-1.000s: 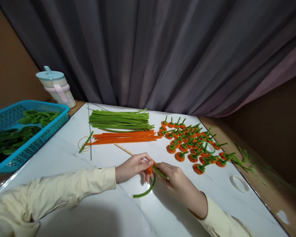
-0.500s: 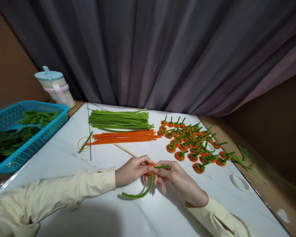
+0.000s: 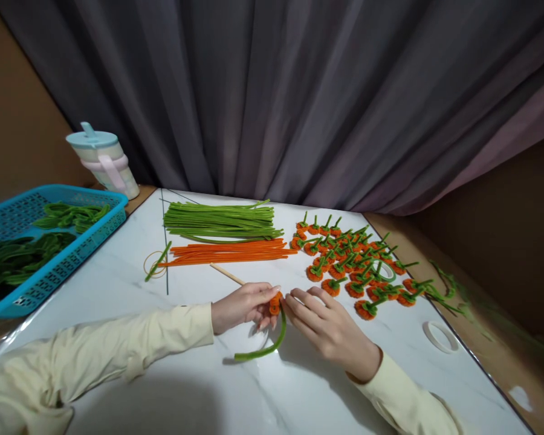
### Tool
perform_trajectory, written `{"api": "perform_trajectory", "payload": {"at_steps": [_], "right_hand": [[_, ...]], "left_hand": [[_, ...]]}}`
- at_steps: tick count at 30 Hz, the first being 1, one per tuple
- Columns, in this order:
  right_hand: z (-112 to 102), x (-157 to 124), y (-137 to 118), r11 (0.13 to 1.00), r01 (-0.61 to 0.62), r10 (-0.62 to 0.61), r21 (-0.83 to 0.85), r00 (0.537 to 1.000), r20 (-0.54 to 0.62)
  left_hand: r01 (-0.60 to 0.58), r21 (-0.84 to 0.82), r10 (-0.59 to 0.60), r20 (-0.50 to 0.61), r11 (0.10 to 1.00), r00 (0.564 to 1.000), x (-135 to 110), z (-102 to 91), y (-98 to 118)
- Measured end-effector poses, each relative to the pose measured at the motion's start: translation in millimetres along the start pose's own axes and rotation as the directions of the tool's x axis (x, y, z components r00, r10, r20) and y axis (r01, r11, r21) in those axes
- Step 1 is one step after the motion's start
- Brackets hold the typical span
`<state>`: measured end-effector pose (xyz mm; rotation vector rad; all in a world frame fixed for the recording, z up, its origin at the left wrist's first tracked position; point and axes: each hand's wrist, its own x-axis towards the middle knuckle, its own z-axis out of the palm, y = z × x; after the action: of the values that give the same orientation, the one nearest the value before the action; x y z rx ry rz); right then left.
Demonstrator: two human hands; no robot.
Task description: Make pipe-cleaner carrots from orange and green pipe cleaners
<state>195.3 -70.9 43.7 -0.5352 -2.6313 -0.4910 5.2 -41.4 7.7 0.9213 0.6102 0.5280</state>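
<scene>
Between the thumb and fingers of my left hand is a small orange pipe-cleaner pumpkin, its coiled side turned toward me. A green pipe cleaner runs from the pumpkin, and its long end curves down and left over the table. Close against the pumpkin's right side, my right hand has its fingers bent and pressed together at the green pipe cleaner; its fingertips are partly hidden. A thin wooden stick lies just behind my left hand.
Green pipe cleaners and orange pipe cleaners lie in bundles at the back. Several finished orange pumpkins stand right, around a tape roll. A white ring is near the right edge. Left are a blue basket and a cup.
My hands have turned the pumpkin, so its coiled side now faces me. The right hand has rolled over with its back up, hiding the short green end. The long green end swung right.
</scene>
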Motion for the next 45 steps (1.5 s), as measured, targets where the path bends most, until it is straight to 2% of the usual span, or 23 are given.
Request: {"api": "perform_trajectory", "payload": {"at_steps": [4, 8, 13, 18, 20, 22, 24, 26, 28, 30, 32, 33, 35, 38, 42, 45], "right_hand": [[7, -3, -4, 0.995, 0.076, -0.078, -0.072, 0.997, -0.022], [7, -1, -6, 0.996, 0.069, -0.069, -0.056, 0.998, -0.01], [1, 4, -7, 0.997, -0.05, 0.046, 0.053, 0.997, 0.067], [1, 3, -12, 0.988, -0.1, 0.088, 0.118, 0.99, 0.108], [5, 1, -14, 0.969, -0.162, 0.141, 0.186, 0.983, 0.12], [11, -1, -17, 0.912, -0.268, 0.243, 0.31, 0.963, 0.118], [16, -2, -21, 0.793, -0.39, 0.381, 0.468, 0.917, 0.118], [21, -1, -24, 0.619, -0.503, 0.529, 0.603, 0.834, 0.153], [24, 1, -27, 0.395, -0.605, 0.651, 0.691, 0.715, 0.253], [26, 5, -29, 0.116, -0.669, 0.714, 0.734, 0.57, 0.407], [26, 9, -30, -0.161, -0.655, 0.708, 0.738, 0.444, 0.548], [25, 11, -31, -0.271, -0.624, 0.692, 0.733, 0.403, 0.599], [24, 15, -33, -0.424, -0.538, 0.67, 0.729, 0.355, 0.652], [22, 19, -35, -0.569, -0.39, 0.661, 0.724, 0.306, 0.685], [23, 19, -35, -0.731, -0.251, 0.588, 0.635, 0.241, 0.772], [26, 17, -33, -0.783, -0.214, 0.54, 0.584, 0.231, 0.809]], "left_hand": [[0.026, 0.045, -0.025, -0.025, 0.999, 0.999, 0, 2.4, 2], [0.015, 0.096, -0.011, -0.034, 0.995, 0.999, 2, 2.9, 1], [-0.024, 0.263, 0.033, -0.029, 0.964, 0.999, 1, 2.3, -1], [-0.079, 0.47, 0.113, -0.045, 0.879, 0.993, -2, 3.0, -5], [-0.092, 0.539, 0.149, -0.063, 0.837, 0.987, -4, 3.2, -5], [-0.125, 0.589, 0.19, -0.049, 0.798, 0.981, -6, 3.3, -4], [-0.177, 0.629, 0.233, -0.008, 0.757, 0.972, -7, 3.2, -2], [-0.219, 0.669, 0.268, 0.031, 0.711, 0.963, -9, 2.6, 1], [-0.244, 0.725, 0.304, 0.051, 0.644, 0.951, -9, 1.3, 2], [-0.26, 0.772, 0.334, 0.066, 0.58, 0.94, -10, 0.0, 2], [-0.275, 0.801, 0.357, 0.082, 0.531, 0.93, -10, -0.7, 0], [-0.28, 0.81, 0.365, 0.089, 0.515, 0.927, -11, -0.7, -1], [-0.29, 0.822, 0.381, 0.097, 0.49, 0.919, -12, -0.2, -2], [-0.306, 0.833, 0.428, 0.093, 0.461, 0.899, -13, 0.5, -4], [-0.305, 0.854, 0.462, 0.088, 0.421, 0.882, -14, 0.2, -5], [-0.302, 0.852, 0.45, 0.089, 0.428, 0.889, -13, 0.1, -4]]}}
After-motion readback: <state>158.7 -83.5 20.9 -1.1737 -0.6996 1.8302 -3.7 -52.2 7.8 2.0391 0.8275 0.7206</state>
